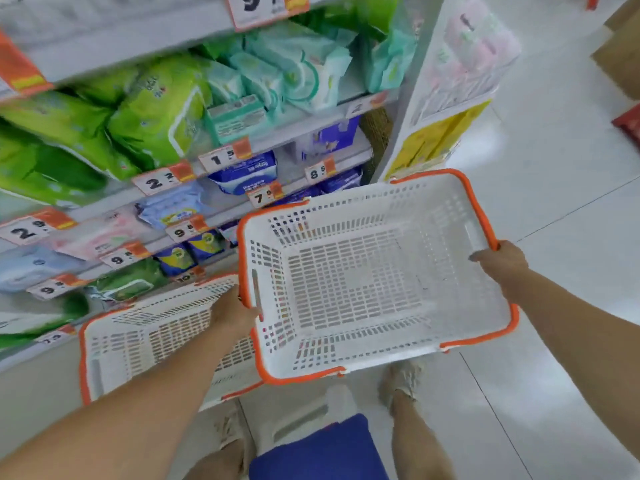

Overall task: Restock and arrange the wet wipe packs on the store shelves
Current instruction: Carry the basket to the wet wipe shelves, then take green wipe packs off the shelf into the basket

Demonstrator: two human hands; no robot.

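Left hand (232,311) and right hand (500,261) grip rim of empty basket (360,282); keep level, lower squarely beside second basket (145,341), clear of shelf (277,133).

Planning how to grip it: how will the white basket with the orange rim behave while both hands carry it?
The basket looks empty and full of slots, so it is probably light. Its moulded walls hold their shape, so likely stiff. The left hand and right hand grip opposite rims, so it should stay level.
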